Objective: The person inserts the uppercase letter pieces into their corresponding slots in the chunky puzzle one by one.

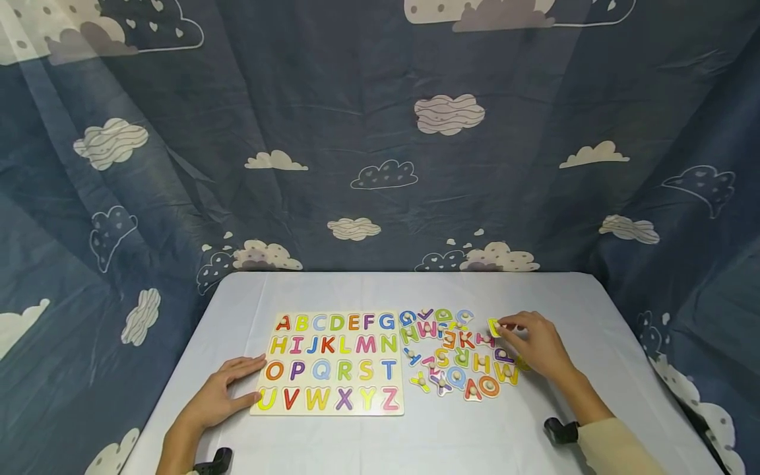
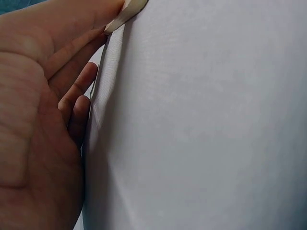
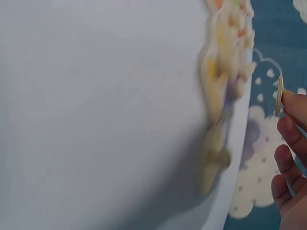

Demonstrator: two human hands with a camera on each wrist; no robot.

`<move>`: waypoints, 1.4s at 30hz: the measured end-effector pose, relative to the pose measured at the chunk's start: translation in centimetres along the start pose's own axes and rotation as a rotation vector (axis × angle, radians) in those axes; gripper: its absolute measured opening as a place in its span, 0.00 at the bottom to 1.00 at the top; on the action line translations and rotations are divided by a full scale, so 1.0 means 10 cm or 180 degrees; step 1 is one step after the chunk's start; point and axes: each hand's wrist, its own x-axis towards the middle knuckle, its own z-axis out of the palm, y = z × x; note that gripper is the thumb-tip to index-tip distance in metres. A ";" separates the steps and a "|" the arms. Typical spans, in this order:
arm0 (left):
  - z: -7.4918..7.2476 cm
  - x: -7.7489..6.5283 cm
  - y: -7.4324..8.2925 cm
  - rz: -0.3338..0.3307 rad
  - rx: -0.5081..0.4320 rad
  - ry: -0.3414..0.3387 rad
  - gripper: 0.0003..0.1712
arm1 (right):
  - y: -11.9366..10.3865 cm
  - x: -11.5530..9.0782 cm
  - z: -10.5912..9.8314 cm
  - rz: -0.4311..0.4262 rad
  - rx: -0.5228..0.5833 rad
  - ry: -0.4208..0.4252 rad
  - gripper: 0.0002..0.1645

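Note:
A letter puzzle board (image 1: 326,384) with colourful letters from A to Z lies flat on the table. At its left edge my left hand (image 1: 215,394) rests with fingers extended, fingertips and thumb touching the border. My right hand (image 1: 534,343) pinches a yellow letter piece (image 1: 493,328) by its back, above the far right of the loose letters. Edge-on, this wooden piece (image 3: 279,96) appears thin in the right wrist view, lifted off the table; which letter it is, I cannot tell. Below the hand lie a yellow W (image 1: 507,374) and a pink H (image 1: 485,339).
Several loose knobbed letters lie scattered to the board's right, among them an orange O (image 1: 489,386), a red A (image 1: 472,390) and a blue Q (image 1: 456,377). A white cloth (image 1: 356,445) covers the table. Behind hangs a dark blue curtain (image 1: 332,79) with clouds.

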 end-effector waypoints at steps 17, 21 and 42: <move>-0.02 0.00 0.00 0.0003 -0.0067 0.0012 0.38 | -1.06 0.51 0.46 -0.0446 0.0526 -0.0013 0.14; -0.02 0.02 -0.02 -0.0022 -0.0099 -0.0049 0.38 | -1.33 0.62 0.62 -0.0541 0.0609 -0.0061 0.13; -0.01 -0.01 0.00 -0.0013 -0.0129 0.0006 0.38 | -2.34 0.79 1.44 -0.0466 0.1116 -0.0288 0.10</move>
